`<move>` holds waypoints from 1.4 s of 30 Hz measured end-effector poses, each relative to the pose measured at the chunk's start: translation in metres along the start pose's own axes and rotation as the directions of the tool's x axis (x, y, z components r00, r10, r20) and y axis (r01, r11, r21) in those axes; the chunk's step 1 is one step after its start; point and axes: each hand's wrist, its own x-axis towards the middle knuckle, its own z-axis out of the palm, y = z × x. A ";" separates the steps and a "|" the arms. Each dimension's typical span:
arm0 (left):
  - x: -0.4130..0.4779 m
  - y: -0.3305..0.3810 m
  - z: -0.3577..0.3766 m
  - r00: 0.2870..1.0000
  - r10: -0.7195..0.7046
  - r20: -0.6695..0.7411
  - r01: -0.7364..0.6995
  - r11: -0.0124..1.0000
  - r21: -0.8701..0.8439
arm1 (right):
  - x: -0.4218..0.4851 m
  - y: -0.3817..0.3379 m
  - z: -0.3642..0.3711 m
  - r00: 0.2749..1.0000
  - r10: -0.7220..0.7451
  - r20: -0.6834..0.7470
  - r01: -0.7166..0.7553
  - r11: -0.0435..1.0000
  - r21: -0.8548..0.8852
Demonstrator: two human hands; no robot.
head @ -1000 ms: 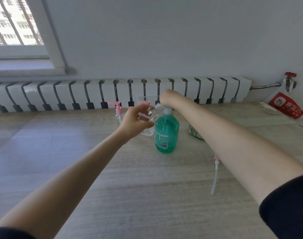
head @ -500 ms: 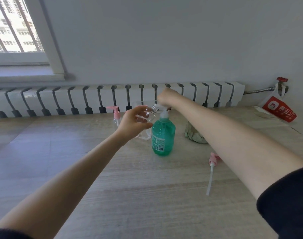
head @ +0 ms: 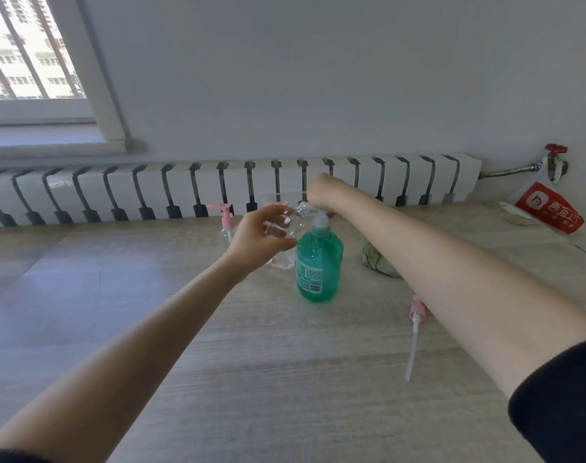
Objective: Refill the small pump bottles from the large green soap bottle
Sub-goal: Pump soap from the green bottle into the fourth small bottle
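My left hand (head: 261, 238) is wrapped around a small clear bottle (head: 293, 225), smooth see-through plastic, tilted with its open neck towards the white pump head (head: 319, 221) of the large green soap bottle (head: 319, 265). That bottle is round-shouldered, translucent and labelled, and it stands upright on the pale wood-grain table (head: 284, 379), mid-table and towards the far side. My right hand (head: 321, 192) sits on the pump head, but its fingers are bent behind the knuckles and I cannot tell whether they grip or only press. A second small bottle with a pink pump (head: 226, 225) stands far left by the ribbed white radiator (head: 151, 188). A crumpled green cloth (head: 376, 262) and a loose pink pump (head: 415, 315) with a long tube lie to the right. The near half of the table offers wide room.
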 end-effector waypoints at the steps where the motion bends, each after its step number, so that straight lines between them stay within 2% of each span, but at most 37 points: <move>1: 0.000 -0.001 0.000 1.000 -0.002 0.001 0.002 1.000 0.000 | 0.002 -0.001 0.002 1.000 0.004 0.008 -0.004 1.000 -0.004; 9: -0.003 -0.006 0.002 1.000 -0.012 0.010 0.012 1.000 0.004 | 0.000 -0.002 0.009 1.000 0.017 0.011 -0.017 1.000 0.022; 22: -0.002 -0.003 0.000 1.000 0.004 0.024 -0.005 1.000 0.022 | -0.002 0.002 0.009 0.996 0.083 -0.020 -0.077 0.976 0.203; 26: -0.002 0.002 0.000 1.000 0.021 0.022 -0.021 1.000 -0.023 | 0.000 0.001 -0.001 0.995 0.095 -0.033 -0.085 0.968 0.237; 29: -0.001 0.005 0.001 0.999 0.023 0.023 -0.022 0.999 -0.028 | 0.000 0.002 -0.008 0.994 0.086 -0.066 -0.071 0.976 0.207; 33: -0.001 0.004 0.002 1.000 0.022 0.012 -0.022 0.999 -0.030 | 0.001 0.001 -0.004 0.994 0.109 -0.031 -0.102 0.979 0.176; 37: -0.001 0.001 0.000 1.000 0.009 0.011 -0.009 1.000 -0.022 | 0.003 -0.001 0.002 0.994 0.091 -0.054 -0.075 0.966 0.247; 42: 0.000 -0.003 0.001 1.000 0.012 0.009 -0.012 1.000 -0.013 | 0.007 0.001 0.008 0.995 0.095 -0.039 -0.083 0.967 0.243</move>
